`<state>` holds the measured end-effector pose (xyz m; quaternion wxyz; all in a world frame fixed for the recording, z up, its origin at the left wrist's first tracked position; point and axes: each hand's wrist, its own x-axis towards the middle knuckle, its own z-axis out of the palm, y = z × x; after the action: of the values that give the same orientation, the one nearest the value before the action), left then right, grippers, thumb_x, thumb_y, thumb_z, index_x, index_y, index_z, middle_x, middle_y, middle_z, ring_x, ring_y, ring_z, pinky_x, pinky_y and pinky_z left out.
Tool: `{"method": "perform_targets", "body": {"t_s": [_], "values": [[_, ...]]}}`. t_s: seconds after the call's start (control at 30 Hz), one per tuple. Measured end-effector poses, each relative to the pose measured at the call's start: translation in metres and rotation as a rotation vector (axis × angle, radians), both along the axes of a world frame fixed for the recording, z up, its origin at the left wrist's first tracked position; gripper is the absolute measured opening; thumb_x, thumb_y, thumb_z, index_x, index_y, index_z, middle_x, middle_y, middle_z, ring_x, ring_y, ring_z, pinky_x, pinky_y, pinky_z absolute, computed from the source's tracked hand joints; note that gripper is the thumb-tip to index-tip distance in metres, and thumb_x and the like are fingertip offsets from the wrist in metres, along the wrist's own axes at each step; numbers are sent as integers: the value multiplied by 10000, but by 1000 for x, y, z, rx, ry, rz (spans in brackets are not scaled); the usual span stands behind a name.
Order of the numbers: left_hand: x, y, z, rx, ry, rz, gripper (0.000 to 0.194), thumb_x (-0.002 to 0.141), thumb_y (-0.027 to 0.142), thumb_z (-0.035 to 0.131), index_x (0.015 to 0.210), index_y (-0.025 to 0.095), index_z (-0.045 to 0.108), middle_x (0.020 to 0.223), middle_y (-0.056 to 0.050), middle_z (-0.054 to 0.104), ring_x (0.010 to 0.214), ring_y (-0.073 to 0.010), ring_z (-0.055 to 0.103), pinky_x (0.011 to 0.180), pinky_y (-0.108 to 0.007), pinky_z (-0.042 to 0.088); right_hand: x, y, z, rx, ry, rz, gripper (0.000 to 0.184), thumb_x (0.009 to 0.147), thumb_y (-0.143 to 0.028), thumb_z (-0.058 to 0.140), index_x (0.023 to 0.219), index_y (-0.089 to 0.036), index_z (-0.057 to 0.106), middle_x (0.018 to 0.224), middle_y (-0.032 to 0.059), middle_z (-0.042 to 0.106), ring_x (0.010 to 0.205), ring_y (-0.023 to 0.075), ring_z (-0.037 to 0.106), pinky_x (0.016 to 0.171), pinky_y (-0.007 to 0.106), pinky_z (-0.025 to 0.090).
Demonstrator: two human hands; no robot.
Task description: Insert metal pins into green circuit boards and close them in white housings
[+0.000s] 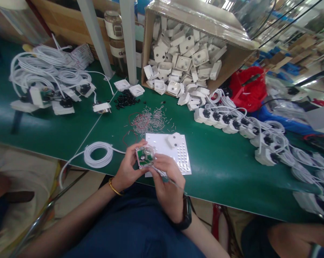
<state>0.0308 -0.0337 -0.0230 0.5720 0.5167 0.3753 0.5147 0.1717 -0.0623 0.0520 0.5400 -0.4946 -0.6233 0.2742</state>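
Note:
My left hand (pixel 128 165) grips a small square socket housing (pixel 145 156) with a green circuit board showing inside it, held above the table's near edge. My right hand (pixel 167 182) is closed around a thin tool (pixel 170 180) whose tip meets the housing. A white cable runs from the housing to a coil (pixel 97 154) on the green table (pixel 218 168). Just beyond my hands lies a white perforated plate (pixel 181 154) with a white cover (pixel 173 139) on it.
A tipped cardboard box (pixel 233 59) spills white housings at the back. Small metal pins (pixel 148 120) and black parts (pixel 125 100) lie mid-table. Finished sockets with cables (pixel 245 127) line the right; tangled cables (pixel 48 77) sit at the left. Another person's arm (pixel 293 238) is at lower right.

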Motion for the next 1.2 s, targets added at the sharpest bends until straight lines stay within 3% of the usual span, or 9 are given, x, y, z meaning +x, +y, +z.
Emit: {"method": "perform_targets", "body": {"t_s": [0.1,0.23,0.47,0.6,0.73,0.87,0.93,1.1,1.2], "values": [[-1,0,-1,-1,-4,-4,696,688,177,775,1262,234,386,1441,-133,371,1350,-274,338,1113,-437,320,3,-4,0,114,-111,57,292,788,-50,628,986,-264,639,965,43,683,991,213,626,867,379,511],[-2,0,0,17,2,-11,686,700,160,763,1268,231,385,1439,-134,364,1353,-273,330,1123,-457,291,10,-2,1,157,-90,-67,241,790,-55,630,949,-236,633,976,49,667,917,192,631,798,363,521],[-1,1,3,9,-7,-39,691,701,151,759,1268,238,374,1438,-130,354,1355,-273,325,1120,-478,289,7,13,-2,-134,234,-70,64,777,-144,672,799,-195,642,799,18,658,786,169,624,763,336,493],[-3,1,4,-13,18,-36,686,709,169,754,1275,227,371,1426,-140,362,1334,-276,355,1102,-467,320,36,26,0,-85,395,-216,131,885,-264,542,801,-188,609,910,57,679,903,191,628,837,379,466],[-4,3,4,6,41,-56,650,733,168,730,1276,231,378,1393,-134,382,1307,-264,394,1080,-431,359,75,30,5,-109,350,-333,245,908,-379,485,808,-179,586,631,-19,559,587,121,532,620,272,450],[-4,4,2,89,24,-63,564,744,166,717,1217,226,416,1364,-124,389,1302,-271,398,1079,-426,359,61,24,0,-404,-11,-212,239,825,-379,590,896,-153,621,703,-2,571,515,90,423,490,224,357],[-4,2,0,66,15,-83,651,763,176,700,1303,242,343,1379,-129,379,1298,-271,403,1078,-443,356,42,23,-6,-514,-11,-111,349,803,-396,609,1054,-154,592,806,23,601,514,81,416,461,213,340],[-10,-2,2,41,111,-117,756,801,231,666,1415,253,226,1457,-141,300,1341,-293,333,1115,-462,287,10,26,-20,-885,471,307,492,799,-563,564,1069,-153,535,485,-118,312,363,43,178,334,176,162],[-18,-1,12,27,129,-152,689,802,246,666,1385,253,299,1458,-121,319,1335,-291,341,1116,-427,288,2,22,-24,-877,645,292,519,758,-561,630,1067,-164,503,501,-130,304,351,25,145,316,164,122]]}}
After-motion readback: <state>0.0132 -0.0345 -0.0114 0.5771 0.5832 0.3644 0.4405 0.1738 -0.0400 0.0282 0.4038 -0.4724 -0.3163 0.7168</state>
